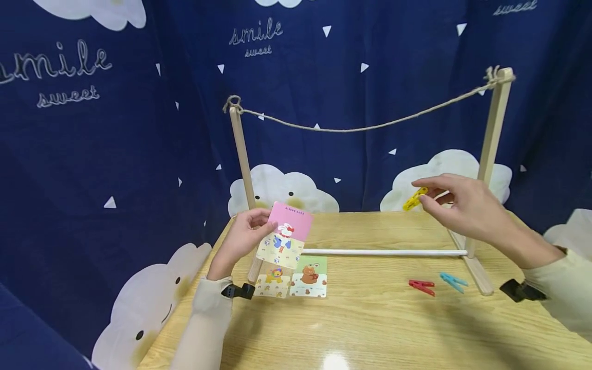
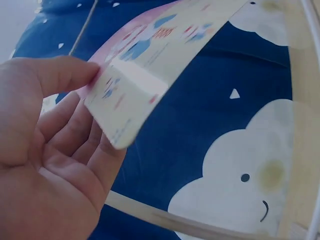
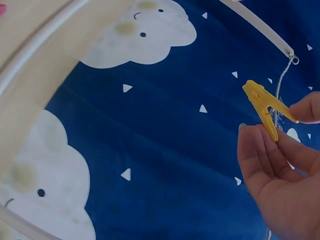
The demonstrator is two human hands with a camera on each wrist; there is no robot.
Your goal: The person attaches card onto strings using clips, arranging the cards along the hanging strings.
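My left hand pinches a pink and cream card with a white rabbit on it by its left edge, thumb in front. In the left wrist view the card tilts away from the thumb. My right hand holds a yellow clothespin between thumb and fingers, in front of the right post. The right wrist view shows the clothespin gripped by its handle ends, its nose pointing away from the hand. Above both hands a twine sags between two wooden posts.
Two more cards lie on the table: a lion card, partly covered by the held card, and a bear card. A red clothespin and a blue clothespin lie at the right. A white rod joins the stand's feet.
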